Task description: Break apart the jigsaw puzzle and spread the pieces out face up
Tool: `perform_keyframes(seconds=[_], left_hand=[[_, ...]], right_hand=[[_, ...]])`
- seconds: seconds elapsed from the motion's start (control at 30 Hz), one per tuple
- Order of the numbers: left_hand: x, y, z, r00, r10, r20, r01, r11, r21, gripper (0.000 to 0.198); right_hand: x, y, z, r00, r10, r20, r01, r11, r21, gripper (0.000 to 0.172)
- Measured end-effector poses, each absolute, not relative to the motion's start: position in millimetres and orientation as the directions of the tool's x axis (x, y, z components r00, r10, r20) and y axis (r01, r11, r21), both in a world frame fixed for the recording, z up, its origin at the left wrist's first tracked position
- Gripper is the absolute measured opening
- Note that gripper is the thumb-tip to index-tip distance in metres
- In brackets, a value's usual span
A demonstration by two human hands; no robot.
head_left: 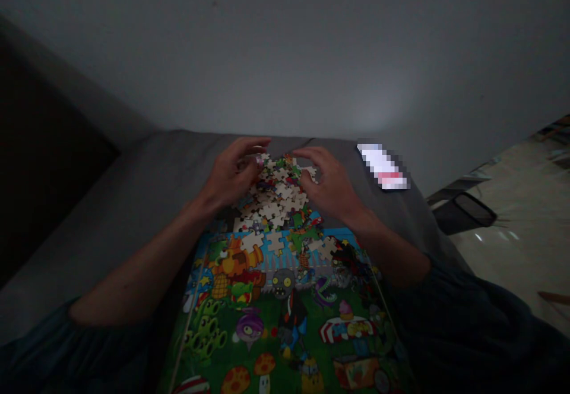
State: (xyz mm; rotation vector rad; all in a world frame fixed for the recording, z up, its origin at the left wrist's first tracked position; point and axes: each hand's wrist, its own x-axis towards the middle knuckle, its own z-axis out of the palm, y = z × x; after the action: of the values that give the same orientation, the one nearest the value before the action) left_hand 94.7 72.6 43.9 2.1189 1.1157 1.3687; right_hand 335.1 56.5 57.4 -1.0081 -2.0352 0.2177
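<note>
A heap of jigsaw puzzle pieces (278, 195) lies between my hands, many showing their pale backs and some their coloured faces. My left hand (236, 168) is at the heap's left side, fingers curved and apart, the thumb by a pinkish piece; no piece is plainly gripped. On the opposite side my right hand (327, 177) rests with thumb and fingers spread around the heap's edge. Nearer to me lies a colourful puzzle picture board (267, 317) with cartoon plants and a zombie. Several loose pieces (276, 240) overlap its far edge.
Everything rests on a grey cloth-covered surface (164, 168) against a pale wall (276, 55). A lit phone (383, 167), its screen blurred out, lies to the right. Beyond the right edge, a dark-framed object (467, 211) stands above the shiny floor (512, 251). The light is dim.
</note>
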Motion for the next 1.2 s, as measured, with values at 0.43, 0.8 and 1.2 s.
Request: perform_keyframes(seconds=[0.43, 0.8, 1.2], left_hand=[[92.1, 75.8, 43.4, 0.228, 0.708, 0.668, 0.405, -0.693, 0.596, 0.044], [81.3, 73.2, 56.1, 0.465, 0.715, 0.522, 0.496, -0.699, 0.515, 0.038], [83.7, 46.8, 72.4, 0.685, 0.669, -0.290, 0.728, -0.611, 0.311, 0.160]], right_hand=[[339.3, 62.3, 41.7, -0.382, 0.855, 0.351, 0.637, 0.519, -0.570, 0.047], [350.7, 50.0, 67.2, -0.765, 0.637, 0.096, 0.487, 0.669, -0.561, 0.107], [357.0, 52.0, 67.4, -0.801, 0.598, 0.019, 0.538, 0.734, -0.414, 0.100]])
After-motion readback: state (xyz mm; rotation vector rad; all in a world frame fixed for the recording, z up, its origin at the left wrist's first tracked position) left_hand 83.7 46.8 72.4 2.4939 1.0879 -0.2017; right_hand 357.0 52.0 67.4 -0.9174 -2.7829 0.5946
